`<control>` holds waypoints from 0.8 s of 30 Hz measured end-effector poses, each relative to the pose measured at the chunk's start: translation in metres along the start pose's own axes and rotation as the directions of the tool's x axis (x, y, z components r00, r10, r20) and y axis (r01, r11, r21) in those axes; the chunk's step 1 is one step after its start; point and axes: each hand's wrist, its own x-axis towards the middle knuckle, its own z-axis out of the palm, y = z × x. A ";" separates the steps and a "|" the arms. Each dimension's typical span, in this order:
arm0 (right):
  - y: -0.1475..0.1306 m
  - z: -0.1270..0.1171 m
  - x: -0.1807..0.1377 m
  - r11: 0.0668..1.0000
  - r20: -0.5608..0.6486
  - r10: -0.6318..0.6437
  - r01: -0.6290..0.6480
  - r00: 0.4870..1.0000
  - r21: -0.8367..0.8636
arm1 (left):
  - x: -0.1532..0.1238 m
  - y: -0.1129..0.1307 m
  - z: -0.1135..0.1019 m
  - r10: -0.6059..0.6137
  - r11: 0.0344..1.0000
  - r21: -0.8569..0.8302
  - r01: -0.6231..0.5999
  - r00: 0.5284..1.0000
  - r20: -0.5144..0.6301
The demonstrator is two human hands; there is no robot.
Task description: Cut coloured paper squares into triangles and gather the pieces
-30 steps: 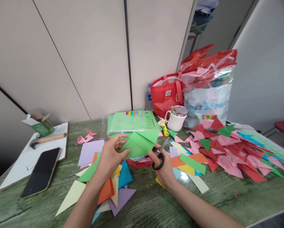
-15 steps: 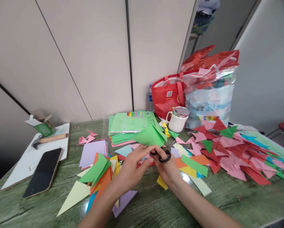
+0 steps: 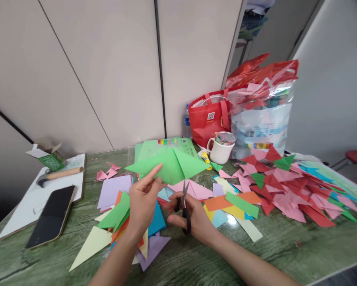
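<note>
Between the thumb and fingers of my left hand (image 3: pixel 145 198) is a creased sheet of green paper (image 3: pixel 166 165), held up above the table with its pointed ends to left and right. My right hand (image 3: pixel 196 216) grips black-handled scissors (image 3: pixel 186 214), their blades pointing up just below the paper's lower edge. Whether the blades touch the paper I cannot tell. Under and around my hands lie coloured paper pieces, among them a purple sheet (image 3: pixel 115 190), a blue piece (image 3: pixel 157 220) and an orange strip (image 3: pixel 217 201).
Red and pink folded pieces (image 3: pixel 286 186) are heaped on the right. Behind stand a white mug (image 3: pixel 222 153), a red bag (image 3: pixel 205 123) and a water bottle (image 3: pixel 186 119). On the left are a phone (image 3: pixel 51 216), a hammer (image 3: pixel 62 174) and a small green box (image 3: pixel 51 160).
My hands have moved apart. The green paper has shifted left and spread wider in my left hand. The scissors have come down and turned, blades now upward.
</note>
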 end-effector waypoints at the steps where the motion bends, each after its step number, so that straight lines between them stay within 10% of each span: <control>1: 0.001 0.001 -0.001 1.000 0.047 0.026 -0.026 0.999 0.009 | 0.001 0.002 -0.001 -0.001 0.999 -0.044 0.001 1.000 -0.012; 24: -0.007 0.001 0.000 0.995 0.127 0.083 -0.089 0.988 0.045 | -0.001 0.001 0.002 -0.099 0.995 0.002 0.100 0.990 0.100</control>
